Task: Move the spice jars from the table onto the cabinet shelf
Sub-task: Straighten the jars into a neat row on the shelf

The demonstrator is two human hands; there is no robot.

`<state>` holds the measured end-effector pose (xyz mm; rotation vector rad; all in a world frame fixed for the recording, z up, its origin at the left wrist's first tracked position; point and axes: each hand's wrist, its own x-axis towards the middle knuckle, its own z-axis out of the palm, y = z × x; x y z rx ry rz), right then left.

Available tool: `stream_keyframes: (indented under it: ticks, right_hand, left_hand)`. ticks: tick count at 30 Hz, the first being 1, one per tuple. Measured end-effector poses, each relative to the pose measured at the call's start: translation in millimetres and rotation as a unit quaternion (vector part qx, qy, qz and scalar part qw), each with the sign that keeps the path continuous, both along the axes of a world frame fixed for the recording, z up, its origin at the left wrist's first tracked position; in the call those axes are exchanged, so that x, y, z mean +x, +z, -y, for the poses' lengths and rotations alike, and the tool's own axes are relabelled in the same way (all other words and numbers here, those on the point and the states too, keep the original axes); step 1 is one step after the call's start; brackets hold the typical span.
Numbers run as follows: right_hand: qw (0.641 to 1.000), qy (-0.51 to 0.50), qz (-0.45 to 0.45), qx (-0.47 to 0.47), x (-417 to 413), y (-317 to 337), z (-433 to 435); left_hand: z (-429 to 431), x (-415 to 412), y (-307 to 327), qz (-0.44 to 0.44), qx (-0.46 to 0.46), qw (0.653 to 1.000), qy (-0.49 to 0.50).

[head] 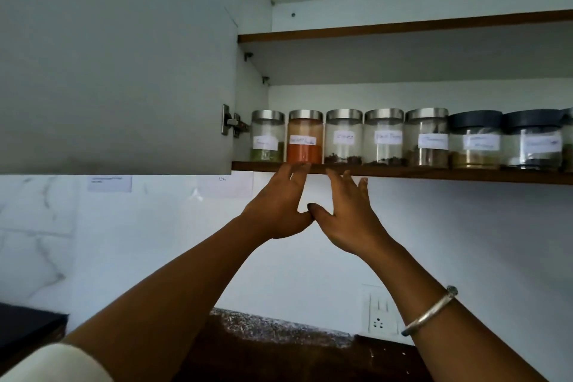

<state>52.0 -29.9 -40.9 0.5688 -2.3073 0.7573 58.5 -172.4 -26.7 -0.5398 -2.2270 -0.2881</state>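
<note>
Several labelled glass spice jars stand in a row on the cabinet shelf [434, 175]. A jar of orange powder [305, 136] with a steel lid is second from the left, between a jar with green contents [268, 136] and a jar with dark bits [343, 136]. Further right stand two jars with black lids [476, 139]. My left hand [279, 205] is raised just below the orange jar, fingers straight, its tips at the shelf's front edge. My right hand [347, 214] is beside it, fingers spread. Both hands hold nothing, and their thumbs touch.
The open cabinet door [117, 59] hangs at the left, close to my left hand. A second shelf [403, 26] runs above the jars. Below are a white wall, a wall socket [379, 310] and a dark stone counter [279, 347].
</note>
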Motion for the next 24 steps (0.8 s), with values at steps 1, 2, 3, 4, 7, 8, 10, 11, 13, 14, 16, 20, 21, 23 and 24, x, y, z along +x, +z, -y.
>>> stream_keyframes:
  ticks: [1,2,3,4,7,8,10,11,13,14,16,20,21,23,24]
  right_hand:
    - [1.000,0.004,-0.002,0.000,-2.6,1.0,10.8]
    - [1.000,0.006,-0.005,0.001,-5.3,3.2,20.2]
    - [1.000,0.008,-0.010,0.004,-7.9,6.2,28.2]
    - [1.000,0.011,-0.014,0.007,-9.6,9.6,34.0]
    - [0.999,0.007,-0.033,0.001,-14.8,20.0,49.8]
    - [0.999,0.001,-0.044,0.001,-16.1,22.5,53.2]
    - [0.998,-0.009,-0.058,0.007,-20.4,26.2,58.8]
    - [0.998,-0.013,-0.065,0.014,-22.8,27.6,60.6]
    - [0.996,-0.023,-0.081,0.023,-26.9,33.1,61.0]
    - [0.995,-0.027,-0.093,0.025,-29.7,37.5,62.0]
    - [0.992,-0.039,-0.118,0.025,-38.5,50.1,62.7]
    - [0.978,-0.078,-0.186,0.058,-54.2,85.6,58.3]
    - [0.972,-0.086,-0.206,0.069,-57.4,95.3,57.8]
    - [0.962,-0.110,-0.229,0.096,-64.9,112.9,60.1]
    - [0.959,-0.126,-0.231,0.109,-68.5,120.1,62.0]
  left_hand:
    - [11.3,-2.0,2.0,0.005,0.006,1.000,-0.001]
    - [21.0,-4.3,4.5,0.012,0.010,1.000,-0.004]
    - [29.1,-6.3,7.5,0.017,0.012,1.000,-0.006]
    - [35.1,-7.4,10.0,0.019,0.008,1.000,-0.007]
    - [51.0,-11.9,15.7,0.008,0.002,1.000,-0.011]
    - [54.4,-12.7,16.2,0.003,0.009,1.000,-0.012]
    - [59.2,-14.0,14.9,-0.001,0.016,1.000,-0.011]
    - [60.7,-14.5,14.3,0.002,0.008,1.000,-0.007]
    - [62.7,-16.7,19.0,0.009,-0.016,1.000,0.007]
    - [65.0,-18.9,24.5,0.009,-0.014,1.000,0.011]
    - [69.9,-26.8,44.5,-0.002,0.022,1.000,0.006]
    - [76.3,-45.7,86.2,-0.033,0.080,0.996,-0.003]
    - [77.4,-51.4,94.6,-0.040,0.070,0.997,0.007]
    - [78.6,-63.0,109.0,-0.044,0.053,0.997,0.027]
    - [77.7,-67.9,115.4,-0.041,0.052,0.997,0.035]
